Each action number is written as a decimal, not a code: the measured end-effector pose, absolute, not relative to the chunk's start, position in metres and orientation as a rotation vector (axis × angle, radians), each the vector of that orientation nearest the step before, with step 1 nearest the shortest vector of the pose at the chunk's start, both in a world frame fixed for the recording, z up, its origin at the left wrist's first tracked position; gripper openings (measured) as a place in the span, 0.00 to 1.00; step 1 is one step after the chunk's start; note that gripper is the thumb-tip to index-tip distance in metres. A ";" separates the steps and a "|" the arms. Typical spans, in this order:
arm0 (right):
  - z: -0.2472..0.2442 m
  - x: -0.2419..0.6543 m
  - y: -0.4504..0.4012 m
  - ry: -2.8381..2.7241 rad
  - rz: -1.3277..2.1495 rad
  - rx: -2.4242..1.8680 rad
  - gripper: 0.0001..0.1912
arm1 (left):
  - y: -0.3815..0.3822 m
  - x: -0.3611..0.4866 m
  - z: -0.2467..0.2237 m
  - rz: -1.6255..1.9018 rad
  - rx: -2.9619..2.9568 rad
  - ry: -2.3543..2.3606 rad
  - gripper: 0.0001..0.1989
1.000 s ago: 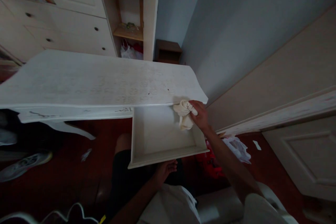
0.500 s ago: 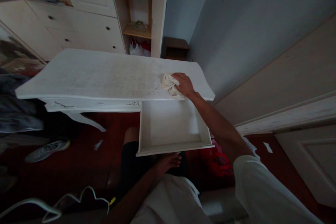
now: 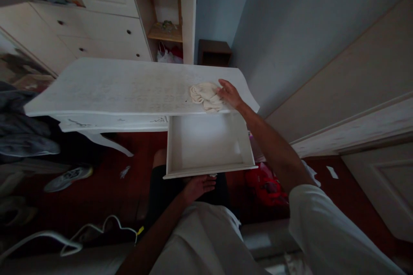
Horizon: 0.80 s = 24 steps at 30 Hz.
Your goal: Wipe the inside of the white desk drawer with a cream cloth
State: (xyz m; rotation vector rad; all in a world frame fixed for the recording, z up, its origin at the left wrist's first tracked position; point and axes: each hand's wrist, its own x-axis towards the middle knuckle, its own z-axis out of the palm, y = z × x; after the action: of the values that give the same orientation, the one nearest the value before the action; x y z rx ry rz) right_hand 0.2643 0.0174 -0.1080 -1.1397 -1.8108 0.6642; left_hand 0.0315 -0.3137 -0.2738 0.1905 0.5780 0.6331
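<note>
A crumpled cream cloth lies on the white desk top, near its front edge on the right side. My right hand is at the cloth's right edge, fingers apart and no longer wrapped around it. Its lower fingers are a little blurred and may still touch the fabric. Below the top, a white drawer is pulled out, with nothing visible inside. My left hand rests low in front of the drawer's face, over my lap, fingers loosely stretched. A small whitish bit by its fingertips is too small to name.
Behind the desk stands a white wardrobe with an open door. A brown box-like unit sits in the corner. On the floor are a shoe, a red bag and a white cable.
My right hand has loosened from the bunched cloth and shifted to its right edge, and the cloth has spread out. My left hand stays by the drawer. The view has moved slightly.
</note>
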 end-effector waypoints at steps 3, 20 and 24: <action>-0.122 0.303 0.016 -1.635 0.612 -1.227 0.34 | -0.313 0.031 -0.276 0.611 0.156 0.516 0.10; -0.149 0.343 0.003 -1.584 0.567 -1.334 0.12 | -0.302 0.028 -0.239 0.594 0.341 0.471 0.11; -0.147 0.341 -0.001 -1.640 0.529 -1.378 0.08 | -0.300 0.033 -0.223 0.625 0.321 0.446 0.13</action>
State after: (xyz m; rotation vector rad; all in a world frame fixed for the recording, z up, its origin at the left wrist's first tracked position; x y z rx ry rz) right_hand 0.3414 -0.0009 -0.1472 -1.3780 -1.6400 0.5290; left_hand 0.0327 -0.2999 -0.2234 0.3206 0.4461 0.6251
